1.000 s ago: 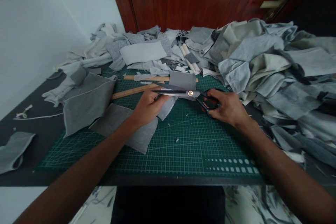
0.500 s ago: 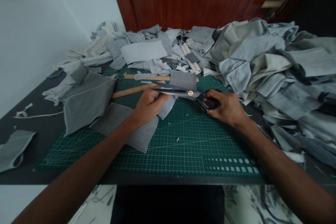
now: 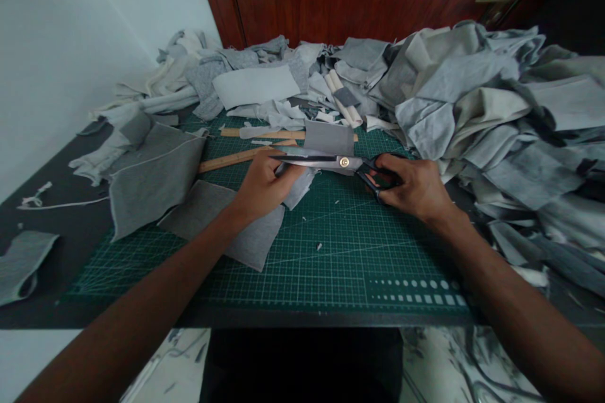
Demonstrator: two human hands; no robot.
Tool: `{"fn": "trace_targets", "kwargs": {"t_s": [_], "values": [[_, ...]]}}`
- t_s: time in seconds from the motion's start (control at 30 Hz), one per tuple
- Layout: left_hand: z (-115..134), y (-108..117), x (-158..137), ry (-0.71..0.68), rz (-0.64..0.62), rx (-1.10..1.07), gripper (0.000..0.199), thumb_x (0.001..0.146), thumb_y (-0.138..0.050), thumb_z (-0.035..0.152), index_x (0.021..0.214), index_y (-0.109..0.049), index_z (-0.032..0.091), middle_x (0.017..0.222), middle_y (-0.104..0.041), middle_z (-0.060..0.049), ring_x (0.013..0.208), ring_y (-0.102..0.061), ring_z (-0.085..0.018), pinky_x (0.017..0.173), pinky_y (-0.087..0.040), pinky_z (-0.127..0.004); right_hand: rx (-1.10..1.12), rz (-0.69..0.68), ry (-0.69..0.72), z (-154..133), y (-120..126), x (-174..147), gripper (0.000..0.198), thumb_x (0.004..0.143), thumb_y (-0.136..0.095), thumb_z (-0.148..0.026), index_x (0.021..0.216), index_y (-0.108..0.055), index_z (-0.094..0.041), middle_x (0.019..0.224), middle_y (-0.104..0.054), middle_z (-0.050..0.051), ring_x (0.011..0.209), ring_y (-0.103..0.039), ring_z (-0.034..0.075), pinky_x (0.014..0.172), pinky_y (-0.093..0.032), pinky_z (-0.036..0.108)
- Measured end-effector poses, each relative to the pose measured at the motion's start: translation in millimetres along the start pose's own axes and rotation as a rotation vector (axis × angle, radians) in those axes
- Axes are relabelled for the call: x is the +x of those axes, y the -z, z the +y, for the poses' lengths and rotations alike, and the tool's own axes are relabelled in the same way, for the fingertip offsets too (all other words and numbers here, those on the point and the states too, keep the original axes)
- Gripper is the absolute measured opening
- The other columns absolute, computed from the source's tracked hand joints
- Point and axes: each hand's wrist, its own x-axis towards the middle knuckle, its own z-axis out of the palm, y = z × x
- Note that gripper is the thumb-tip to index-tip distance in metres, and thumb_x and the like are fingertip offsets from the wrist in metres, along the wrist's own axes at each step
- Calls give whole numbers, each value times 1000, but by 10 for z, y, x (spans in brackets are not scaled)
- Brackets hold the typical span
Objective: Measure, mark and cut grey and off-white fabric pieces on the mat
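Black-handled steel scissors in the right hand, gripped by the loops, with blades aimed left and apparently almost closed, over the middle of the green cutting mat. In the left hand, beside the blades, a narrow pinch, seemingly on a pale grey scrap hanging toward the near side; impossible to tell exactly where between the fingers. Just beyond the scissors, a grey square of cloth, overlapping the far wooden ruler. Under the left wrist, a flat grey panel; to the right, a big heap of fabric. Probably in the midst of trimming. For another stroke, likely needed: wider blades, taut cloth, fingertips away from the edges.
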Motion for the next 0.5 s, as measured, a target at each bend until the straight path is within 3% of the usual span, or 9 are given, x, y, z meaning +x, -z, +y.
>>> {"fn": "trace_targets", "kwargs": {"t_s": [0.1,0.27,0.4,0.5], "values": [[22,5,6,-42,-19,49,34,92,-63,31,59,-57,24,57,-58,1,65,-61,-19,64,-52,-33,16,-11,-1,4,20,4,11,81,-58,-32,79,-62,-22,61,-58,-1,51,-47,13,51,-29,25],[63,5,26,-91,-6,27,20,93,-59,24,75,-69,23,78,-73,-1,84,-70,-20,84,-57,-35,18,-14,8,34,16,-6,7,76,-58,-25,80,-63,-21,62,-61,-1,52,-51,14,52,-30,25],[83,8,17,-39,20,38,21,95,-60,29,79,-72,22,79,-75,-1,81,-70,-21,77,-57,-34,30,36,-18,27,-42,-12,10,76,-58,-21,82,-65,-21,67,-66,1,54,-55,15,53,-32,26],[99,16,0,9,22,12,25,98,-58,33,82,-74,22,78,-74,-1,72,-67,-19,67,-53,-32,60,104,-73,16,-111,-5,7,81,-62,-28,79,-63,-22,63,-63,0,51,-51,14,52,-34,26]]}}
